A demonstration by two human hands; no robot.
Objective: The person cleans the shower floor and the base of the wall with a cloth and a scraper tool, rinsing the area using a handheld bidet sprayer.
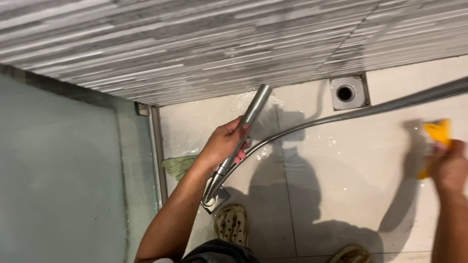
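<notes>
Shower wand (248, 122): rigid metal, wet so likely slick, stiff hose (341, 116) tugging—left hand (225, 143) clamped mid-shaft is right; right hand (447, 165) closed on yellow scrubber (436, 134).

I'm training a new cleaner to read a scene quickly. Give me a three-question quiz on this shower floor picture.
1. True or false: the left hand grips a metal shower wand.
2. What colour is the blurred thing in the right hand? A) yellow B) blue C) red
3. Fill in: the square floor drain sits beside the striped ____.

Key: 1 true; 2 A, the yellow scrubber; 3 wall.
</notes>
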